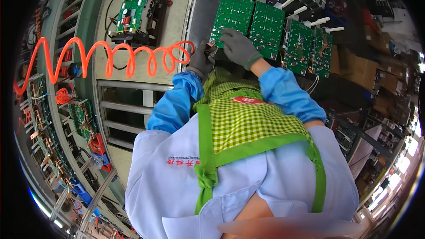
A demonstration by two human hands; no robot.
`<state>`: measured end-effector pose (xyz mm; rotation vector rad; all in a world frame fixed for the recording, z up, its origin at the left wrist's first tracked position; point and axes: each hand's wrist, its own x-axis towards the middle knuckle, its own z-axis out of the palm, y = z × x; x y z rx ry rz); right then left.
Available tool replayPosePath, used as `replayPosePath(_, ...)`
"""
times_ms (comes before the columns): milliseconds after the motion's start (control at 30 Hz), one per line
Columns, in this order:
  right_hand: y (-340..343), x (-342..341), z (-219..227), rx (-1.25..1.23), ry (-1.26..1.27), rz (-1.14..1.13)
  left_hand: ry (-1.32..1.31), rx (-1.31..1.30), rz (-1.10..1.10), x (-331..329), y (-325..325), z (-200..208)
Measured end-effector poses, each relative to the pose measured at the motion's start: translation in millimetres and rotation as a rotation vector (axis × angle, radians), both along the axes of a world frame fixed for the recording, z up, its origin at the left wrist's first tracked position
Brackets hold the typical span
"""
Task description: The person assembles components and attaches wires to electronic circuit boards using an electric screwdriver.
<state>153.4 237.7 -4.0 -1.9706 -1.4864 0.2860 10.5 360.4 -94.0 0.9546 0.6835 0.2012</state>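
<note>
While a row of green circuit boards (265, 28) lies side by side on the dark bench (203, 4), the gloved right hand (238, 46) rests curled on the nearest board's edge; the left hand (201, 59), closed around a small tool (211, 48), works just beside it; an orange coiled hose (110, 59) hangs nearby.

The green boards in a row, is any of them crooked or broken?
None looks broken. The four green circuit boards lie side by side on the dark table, evenly lined up. The gloved right hand rests on the leftmost board's near edge; the left hand holds something small beside it.
</note>
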Motion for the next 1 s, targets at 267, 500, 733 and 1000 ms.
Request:
replayPosePath(267, -167, 54, 27, -0.017, -0.064, -0.287, 0.281, 0.952, -0.073, -60, -49, 45)
replayPosePath(500, -260, 118, 23, -0.140, -0.200, -0.207, -0.036, -0.233, 0.003, -6, -147, 63)
replayPosePath(733, -259, 162, 0, -0.309, -0.404, 0.225, -0.083, -0.534, 0.092, 60, -217, 29)
replayPosePath(1000, -253, 152, 50, -0.022, -0.389, 0.375, -0.258, -0.401, 0.402, 44, -187, -19)
